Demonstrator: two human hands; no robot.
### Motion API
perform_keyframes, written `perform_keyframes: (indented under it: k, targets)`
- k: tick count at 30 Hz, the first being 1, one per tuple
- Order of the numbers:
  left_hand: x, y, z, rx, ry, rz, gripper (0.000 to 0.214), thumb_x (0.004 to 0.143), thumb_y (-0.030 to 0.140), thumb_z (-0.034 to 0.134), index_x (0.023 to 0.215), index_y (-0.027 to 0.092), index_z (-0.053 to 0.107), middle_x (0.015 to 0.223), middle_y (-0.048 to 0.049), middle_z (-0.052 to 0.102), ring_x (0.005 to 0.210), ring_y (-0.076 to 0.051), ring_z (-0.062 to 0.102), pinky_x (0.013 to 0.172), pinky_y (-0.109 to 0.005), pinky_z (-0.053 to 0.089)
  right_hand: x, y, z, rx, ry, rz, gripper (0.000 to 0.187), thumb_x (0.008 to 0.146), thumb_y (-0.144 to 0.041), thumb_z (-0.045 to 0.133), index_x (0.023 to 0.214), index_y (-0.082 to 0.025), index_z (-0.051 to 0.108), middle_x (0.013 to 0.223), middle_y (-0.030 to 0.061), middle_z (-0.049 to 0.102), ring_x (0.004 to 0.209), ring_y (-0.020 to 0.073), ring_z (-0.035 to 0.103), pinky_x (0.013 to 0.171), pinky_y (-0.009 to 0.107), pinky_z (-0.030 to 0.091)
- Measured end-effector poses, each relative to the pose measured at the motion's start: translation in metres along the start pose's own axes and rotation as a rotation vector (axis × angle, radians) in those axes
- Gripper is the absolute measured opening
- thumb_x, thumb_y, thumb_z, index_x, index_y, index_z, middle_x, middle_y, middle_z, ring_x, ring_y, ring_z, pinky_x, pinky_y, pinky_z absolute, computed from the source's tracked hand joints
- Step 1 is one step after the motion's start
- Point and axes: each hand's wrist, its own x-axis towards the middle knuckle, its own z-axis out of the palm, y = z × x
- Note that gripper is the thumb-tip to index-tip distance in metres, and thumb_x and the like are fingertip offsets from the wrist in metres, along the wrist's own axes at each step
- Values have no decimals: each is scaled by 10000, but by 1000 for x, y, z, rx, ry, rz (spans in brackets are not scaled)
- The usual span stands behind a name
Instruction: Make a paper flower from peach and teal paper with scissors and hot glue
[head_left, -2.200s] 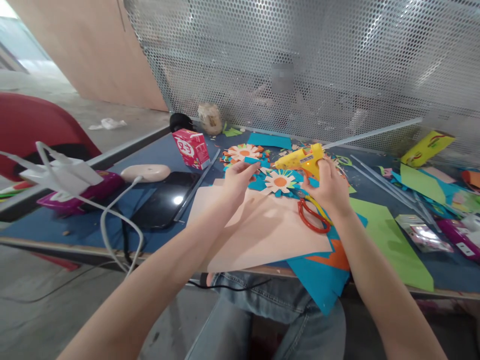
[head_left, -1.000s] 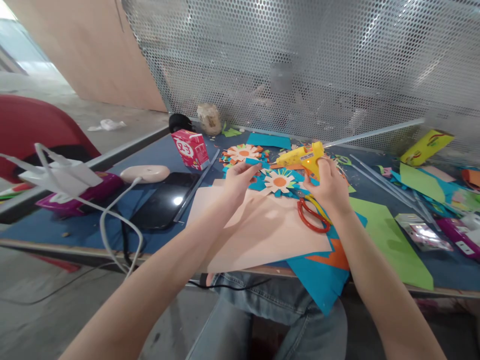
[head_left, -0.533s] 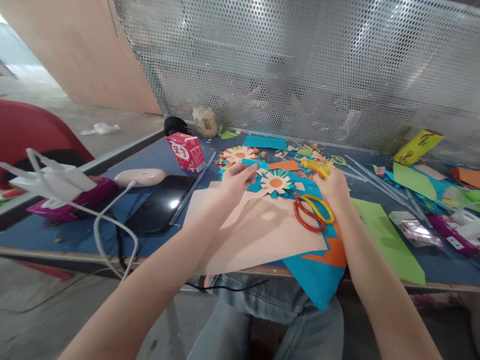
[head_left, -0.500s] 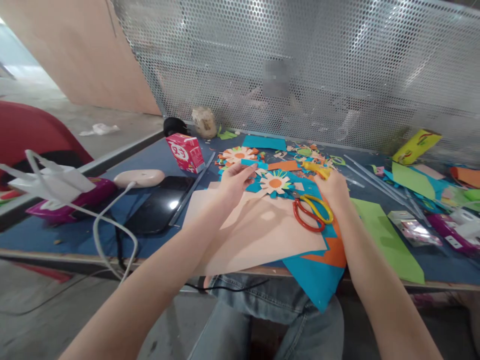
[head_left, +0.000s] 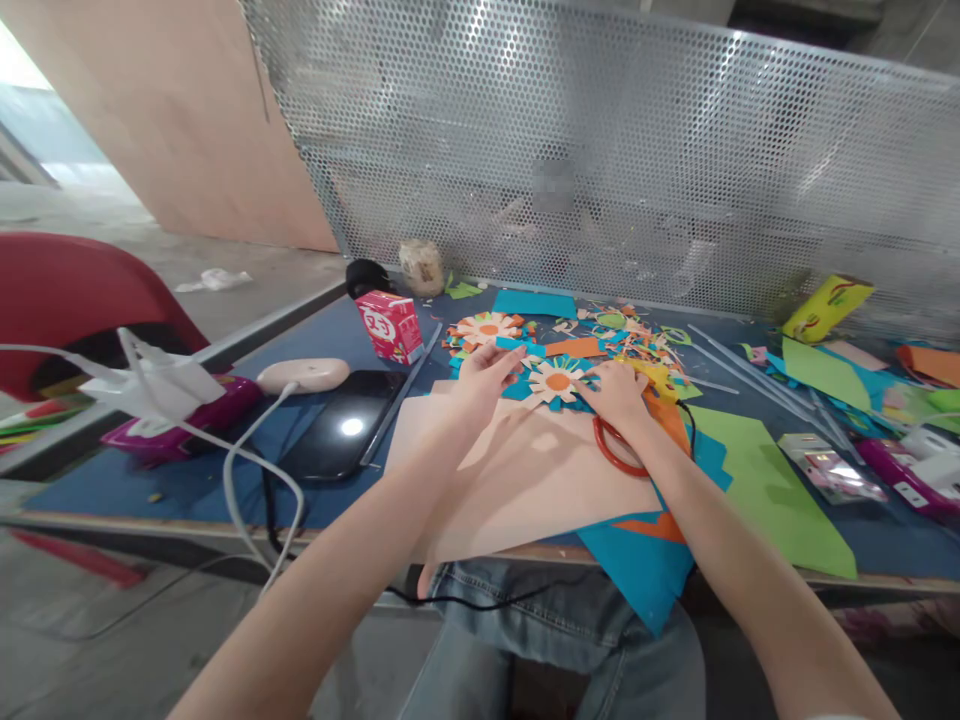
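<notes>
My left hand [head_left: 481, 374] pinches a small blue paper piece [head_left: 516, 345] at the left edge of a white-and-orange paper flower [head_left: 558, 380]. The fingertips of my right hand [head_left: 619, 393] are closed on the flower's right petals. Just right of that hand, a yellow glue gun [head_left: 661, 380] lies on the table with its black cord trailing. Red-handled scissors [head_left: 613, 452] lie partly under my right wrist. A second paper flower [head_left: 487, 328] lies further back. All of it sits on a peach paper sheet [head_left: 517, 485] and blue paper.
A red carton [head_left: 390, 325], a black phone [head_left: 341, 435] and a white charger with its cable [head_left: 169, 385] are at the left. Green paper [head_left: 765, 480], clear glue sticks [head_left: 750, 375] and a yellow box [head_left: 826, 305] lie at the right. A perforated metal screen [head_left: 600, 150] backs the table.
My right hand lowered the glue gun, laid it on the table and moved left onto the paper flower. My left hand kept its hold on the blue piece.
</notes>
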Motion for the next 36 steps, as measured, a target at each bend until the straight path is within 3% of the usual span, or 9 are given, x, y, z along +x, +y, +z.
perform_keyframes:
  k: [6, 10, 13, 16, 20, 27, 33, 36]
  targets:
    - [0, -1, 1, 89, 3, 46, 273, 544, 326, 764, 602, 161, 555, 570, 29, 539, 514, -67, 472, 502, -213, 366, 6, 2, 3, 239, 70, -72, 150, 702, -304, 581, 780, -186, 632, 916, 86, 652, 909, 231, 563, 791, 374, 422]
    - [-2, 2, 2, 80, 8, 65, 236, 551, 299, 752, 628, 169, 571, 590, 32, 548, 513, -65, 461, 497, -209, 360, 9, 3, -2, 462, 28, -59, 90, 679, -255, 567, 745, -196, 556, 870, 55, 643, 857, 200, 591, 805, 370, 447]
    - [-2, 3, 2, 57, 17, 70, 224, 550, 285, 752, 646, 172, 584, 608, 30, 559, 522, -65, 463, 500, -204, 361, 8, 2, -4, 657, -11, -46, 93, 661, -232, 550, 733, -205, 498, 800, 29, 623, 794, 177, 601, 790, 357, 469]
    - [-1, 4, 1, 48, 73, 79, 230, 549, 286, 749, 676, 171, 595, 627, 26, 570, 544, -70, 481, 502, -200, 359, 5, 0, -7, 800, 40, -38, 144, 629, -222, 541, 753, -208, 468, 797, 26, 598, 795, 173, 595, 777, 355, 478]
    - [2, 5, -1, 17, 155, 131, 194, 578, 275, 720, 680, 177, 587, 615, 34, 557, 554, -71, 485, 505, -196, 360, -1, -3, -16, 937, 89, 76, 228, 606, -265, 560, 792, -209, 440, 837, 31, 575, 803, 168, 578, 710, 335, 490]
    - [3, 2, -3, 81, 190, 75, 180, 622, 265, 684, 717, 179, 559, 650, 14, 603, 629, -107, 567, 521, -203, 392, -11, -7, -29, 1174, -151, 244, 512, 520, -236, 650, 1003, -195, 485, 884, 21, 577, 721, 141, 573, 570, 257, 458]
    - [4, 0, -4, 201, 180, 69, 168, 661, 264, 645, 774, 172, 562, 666, 4, 621, 647, -124, 601, 504, -195, 400, -12, -5, -29, 1231, -308, 226, 236, 550, -201, 586, 784, -177, 567, 718, -21, 576, 606, 100, 535, 536, 221, 405]
    - [2, 0, -3, 263, 138, 74, 159, 668, 263, 643, 776, 169, 574, 679, -6, 636, 634, -126, 601, 497, -197, 409, -10, -1, -25, 1200, -304, 198, 194, 575, -236, 609, 763, -190, 589, 713, -13, 609, 619, 127, 559, 565, 250, 431]
